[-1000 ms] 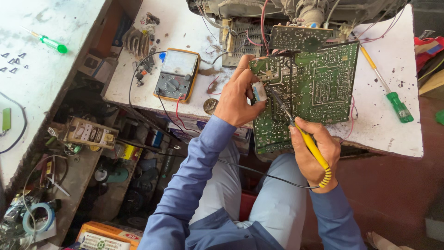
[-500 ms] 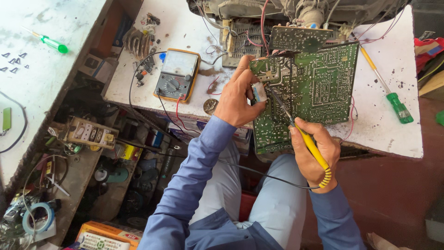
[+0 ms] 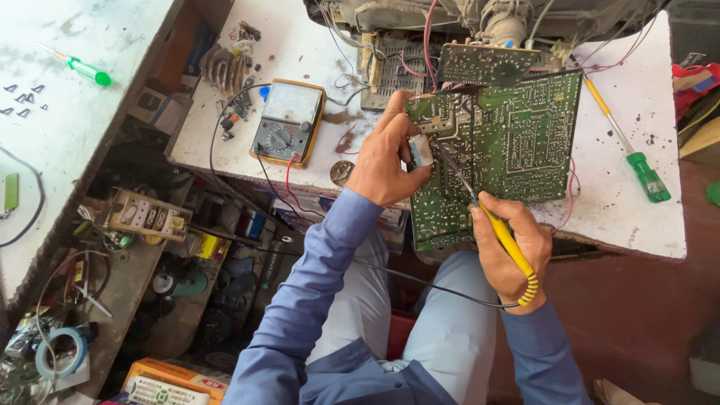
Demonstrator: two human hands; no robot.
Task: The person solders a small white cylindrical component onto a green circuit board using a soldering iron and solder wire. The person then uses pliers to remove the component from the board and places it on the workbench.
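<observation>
A large green circuit board [image 3: 510, 150] lies solder side up on the white workbench [image 3: 630, 202], wired to a device at the back. My left hand [image 3: 386, 157] rests on the board's left edge and pinches a small white piece [image 3: 421, 150] against it. My right hand [image 3: 510, 247] grips a yellow-handled soldering iron [image 3: 504, 236]; its thin tip reaches up to the board just right of the white piece. A black cord runs from the iron across my lap.
An analog multimeter [image 3: 287, 122] with red and black leads sits left of the board. A green-handled screwdriver [image 3: 630, 154] lies at the bench's right. Another screwdriver [image 3: 79, 67] lies on the left table. Cluttered parts, a tape roll [image 3: 60, 352] and a switch panel [image 3: 144, 215] fill the floor shelf.
</observation>
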